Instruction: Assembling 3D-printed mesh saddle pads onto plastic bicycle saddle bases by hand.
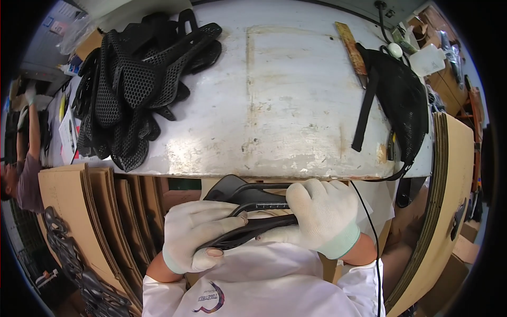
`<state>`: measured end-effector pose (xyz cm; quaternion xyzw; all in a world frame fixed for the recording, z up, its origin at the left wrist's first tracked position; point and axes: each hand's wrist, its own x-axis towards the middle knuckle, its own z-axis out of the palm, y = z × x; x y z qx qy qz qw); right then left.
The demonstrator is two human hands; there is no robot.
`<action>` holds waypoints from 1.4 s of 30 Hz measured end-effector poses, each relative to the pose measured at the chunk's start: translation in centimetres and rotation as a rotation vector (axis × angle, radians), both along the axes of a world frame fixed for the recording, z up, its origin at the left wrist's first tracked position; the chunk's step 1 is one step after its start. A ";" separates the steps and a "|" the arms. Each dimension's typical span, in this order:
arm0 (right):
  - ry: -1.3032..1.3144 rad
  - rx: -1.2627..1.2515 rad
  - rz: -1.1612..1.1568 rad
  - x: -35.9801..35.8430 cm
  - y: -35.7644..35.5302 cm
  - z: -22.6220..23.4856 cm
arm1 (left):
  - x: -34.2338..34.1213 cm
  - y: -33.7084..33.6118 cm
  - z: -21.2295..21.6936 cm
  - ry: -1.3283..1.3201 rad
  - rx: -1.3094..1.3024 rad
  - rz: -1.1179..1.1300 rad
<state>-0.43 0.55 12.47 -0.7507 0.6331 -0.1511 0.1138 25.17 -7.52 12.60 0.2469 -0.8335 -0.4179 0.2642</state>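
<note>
My left hand (198, 235), in a white knit glove with bare thumb tip, is closed around the left end of a black curved plastic part (264, 225) with a long open slot. My right hand (325, 214), gloved the same way with a pale green cuff, grips its right end. The part is held in front of my body, just below the table's near edge. Another black piece with a broad rounded end (227, 187) lies behind it; whether the two are joined I cannot tell.
A heap of black honeycomb-mesh parts (138, 87) covers the table's (296, 95) left side. At right lie a rusty flat bar (350, 50) and a black fabric bag (398, 90) with a strap. Cardboard sheets (71, 211) stand on both sides. Another person (29, 174) works far left.
</note>
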 end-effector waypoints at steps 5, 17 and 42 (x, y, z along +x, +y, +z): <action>0.037 -0.046 -0.075 -0.4 0.5 -0.9 | -0.6 -2.5 -1.1 0.031 -0.022 -0.098; 0.154 -0.089 -0.189 0.6 0.0 0.0 | -2.0 1.1 -2.5 0.199 0.206 0.346; 0.222 -0.012 -0.180 2.3 -1.0 1.5 | -1.2 0.2 -1.4 0.232 0.305 0.375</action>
